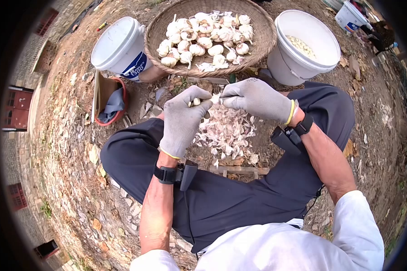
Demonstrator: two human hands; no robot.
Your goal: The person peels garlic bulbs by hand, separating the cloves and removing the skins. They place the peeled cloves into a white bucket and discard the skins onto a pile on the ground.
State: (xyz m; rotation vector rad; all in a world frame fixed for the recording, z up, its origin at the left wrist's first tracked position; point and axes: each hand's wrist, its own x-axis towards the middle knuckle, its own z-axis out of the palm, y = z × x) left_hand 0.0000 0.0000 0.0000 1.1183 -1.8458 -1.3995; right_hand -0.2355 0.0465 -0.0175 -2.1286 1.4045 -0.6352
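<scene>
A: What does the left hand (184, 119) hold?
B: Gloved in pale grey with a yellow cuff, it pinches small white garlic cloves (195, 102) between curled fingers, in front of a seated person in dark trousers (239, 201).

A: And the right hand (254, 100)?
B: Its gloved fingers are pressed together on a thin dark object (222, 97), close beside the left hand; too little shows to say what it is.

A: What lies below?
B: A heap of papery garlic skins (228, 131) covers the ground between the bent legs.

A: And ahead of the hands?
B: Whole garlic bulbs (203, 41) fill much of a round wicker basket (267, 38). To its right stands a white bucket (288, 67) with pale cloves (301, 46) inside; to its left, a second bucket (111, 47), tilted, bears a blue label (138, 67).

A: Anything nearer the left knee?
B: A red basin (114, 119) on the leaf-strewn ground, with a grey-blue cloth (114, 104) in it.
</scene>
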